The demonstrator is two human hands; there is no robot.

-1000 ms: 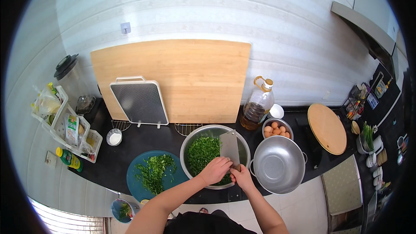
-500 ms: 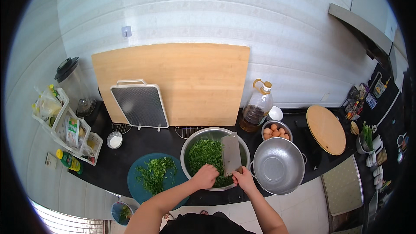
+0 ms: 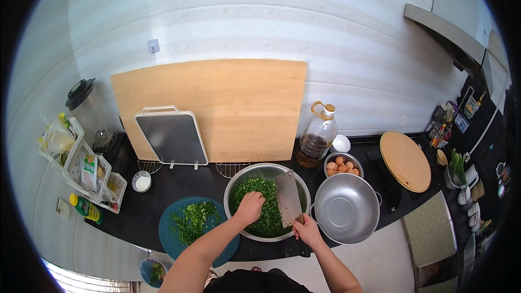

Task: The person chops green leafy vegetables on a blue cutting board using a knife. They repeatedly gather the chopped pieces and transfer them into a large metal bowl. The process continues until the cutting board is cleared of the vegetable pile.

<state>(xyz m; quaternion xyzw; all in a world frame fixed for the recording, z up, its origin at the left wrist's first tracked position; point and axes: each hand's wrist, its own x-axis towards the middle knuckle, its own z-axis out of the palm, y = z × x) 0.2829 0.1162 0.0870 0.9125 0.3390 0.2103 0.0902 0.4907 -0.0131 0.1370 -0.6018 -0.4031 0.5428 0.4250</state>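
A large steel bowl (image 3: 230,182) full of finely chopped green leaves (image 3: 267,218) stands at the counter's front edge. Over the leaves is my left hand (image 3: 251,209), its fingers curled together; what they hold, if anything, is hidden. My right hand (image 3: 308,231) grips the handle of a cleaver (image 3: 288,198) at the bowl's near right rim. The cleaver's broad blade slants across the right side of the bowl, with bits of green on it. To the left, a round teal cutting board (image 3: 169,239) carries more chopped greens (image 3: 195,221), more coarsely cut.
An empty metal pot (image 3: 347,214) sits right of the bowl, with a bowl of eggs (image 3: 343,165) and an oil jug (image 3: 317,138) behind. A small dish of white powder (image 3: 142,182) and white baskets (image 3: 87,168) are left. Large wooden board (image 3: 233,108) leans on the wall.
My left hand has moved from the bowl's near side farther in over the greens. My right hand still holds the cleaver in nearly the same place. The view has shifted slightly.
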